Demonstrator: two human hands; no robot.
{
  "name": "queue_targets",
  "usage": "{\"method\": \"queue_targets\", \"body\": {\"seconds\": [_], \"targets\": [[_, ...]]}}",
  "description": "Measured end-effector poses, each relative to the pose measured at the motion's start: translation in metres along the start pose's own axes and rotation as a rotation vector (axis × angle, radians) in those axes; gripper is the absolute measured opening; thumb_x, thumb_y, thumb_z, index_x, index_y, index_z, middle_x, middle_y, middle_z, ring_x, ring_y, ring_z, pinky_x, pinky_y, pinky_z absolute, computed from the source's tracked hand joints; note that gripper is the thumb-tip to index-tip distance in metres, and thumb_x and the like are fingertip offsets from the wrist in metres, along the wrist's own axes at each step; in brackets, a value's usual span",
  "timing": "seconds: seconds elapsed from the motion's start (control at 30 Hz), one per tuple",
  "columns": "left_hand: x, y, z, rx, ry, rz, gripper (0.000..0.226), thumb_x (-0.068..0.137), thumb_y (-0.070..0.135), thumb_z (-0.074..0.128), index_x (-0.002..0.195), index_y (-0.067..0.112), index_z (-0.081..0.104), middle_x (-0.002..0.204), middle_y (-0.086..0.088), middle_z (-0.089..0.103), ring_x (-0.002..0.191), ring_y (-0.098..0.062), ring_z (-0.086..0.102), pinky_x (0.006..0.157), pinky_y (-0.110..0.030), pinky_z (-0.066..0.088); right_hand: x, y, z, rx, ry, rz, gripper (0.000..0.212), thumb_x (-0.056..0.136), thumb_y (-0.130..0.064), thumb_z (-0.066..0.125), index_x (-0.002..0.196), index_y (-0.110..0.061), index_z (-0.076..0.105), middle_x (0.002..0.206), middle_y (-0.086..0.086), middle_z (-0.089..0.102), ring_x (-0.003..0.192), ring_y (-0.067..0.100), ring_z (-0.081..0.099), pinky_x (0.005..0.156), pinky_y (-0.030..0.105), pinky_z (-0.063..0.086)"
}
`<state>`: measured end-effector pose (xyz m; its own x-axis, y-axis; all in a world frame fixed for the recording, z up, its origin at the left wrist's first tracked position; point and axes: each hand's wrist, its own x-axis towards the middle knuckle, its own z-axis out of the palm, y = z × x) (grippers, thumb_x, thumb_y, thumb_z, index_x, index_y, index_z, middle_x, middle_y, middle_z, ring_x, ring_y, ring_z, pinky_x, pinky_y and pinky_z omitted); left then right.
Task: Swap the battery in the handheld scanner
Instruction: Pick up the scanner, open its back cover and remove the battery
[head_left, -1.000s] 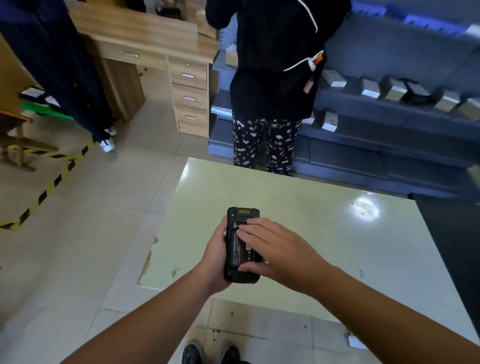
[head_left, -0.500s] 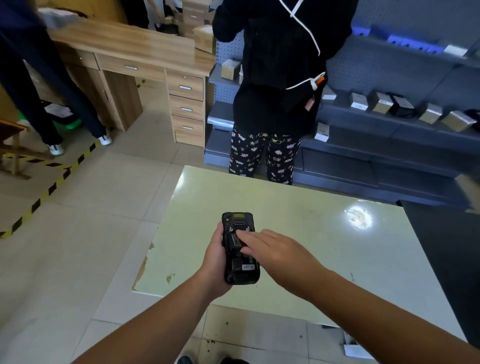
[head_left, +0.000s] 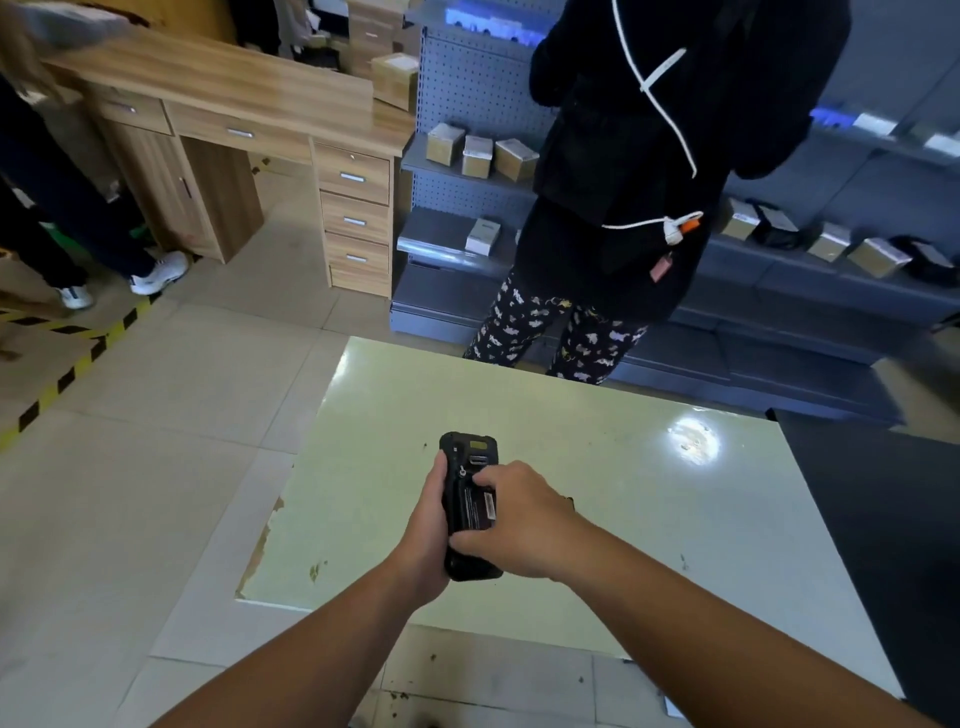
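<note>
Green table (head_left: 571, 415) | left hand (head_left: 423, 540) grips scanner (head_left: 470, 457) | right hand (head_left: 524, 525) pinches battery (head_left: 475, 512)

No legible text, label on battery (head_left: 477, 512) in the scanner (head_left: 470, 506) carries fine print and a barcode-like patch, too small to read, yellow sticker near scanner top unreadable, shelf boxes (head_left: 480, 153) show no readable markings
</note>
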<state>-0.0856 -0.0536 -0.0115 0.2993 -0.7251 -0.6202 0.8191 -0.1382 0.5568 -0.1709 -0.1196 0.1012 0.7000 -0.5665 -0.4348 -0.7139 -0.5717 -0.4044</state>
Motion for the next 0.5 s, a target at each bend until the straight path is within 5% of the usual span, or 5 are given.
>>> {"method": "queue_targets", "body": {"seconds": [0.27,0.4,0.5], "targets": [[0.024,-0.004,-0.009,0.042,0.081,0.006,0.067,0.093,0.079,0.034,0.106,0.033,0.082,0.109,-0.005,0.082,0.099,-0.023,0.078,0.065,-0.032,0.062,0.009,-0.004,0.011,-0.142,0.028,0.025,0.047,0.079,-0.028,0.078,0.116,-0.019,0.051,0.116,0.003,0.035,0.084,0.025,0.063,0.071,0.036,0.055],[0.053,-0.007,-0.028,0.528,0.416,0.254,0.052,0.099,0.062,0.048,0.114,0.017,0.071,0.089,-0.002,0.078,0.08,-0.022,0.075,0.064,-0.032,0.055,0.016,0.008,0.005,-0.159,0.037,0.015,0.045,0.08,-0.03,0.078,0.113,-0.021,0.049,0.115,0.0,0.036,0.082,0.019,0.057,0.071,0.033,0.052],[0.08,-0.017,-0.047,0.828,0.531,0.29,0.044,0.103,0.048,0.049,0.133,0.016,0.053,0.101,-0.008,0.073,0.083,-0.026,0.07,0.064,-0.034,0.055,0.025,0.022,0.001,-0.185,0.007,0.044,0.042,0.082,-0.033,0.075,0.113,-0.019,0.049,0.112,-0.001,0.037,0.082,0.02,0.053,0.076,0.035,0.056]]}}
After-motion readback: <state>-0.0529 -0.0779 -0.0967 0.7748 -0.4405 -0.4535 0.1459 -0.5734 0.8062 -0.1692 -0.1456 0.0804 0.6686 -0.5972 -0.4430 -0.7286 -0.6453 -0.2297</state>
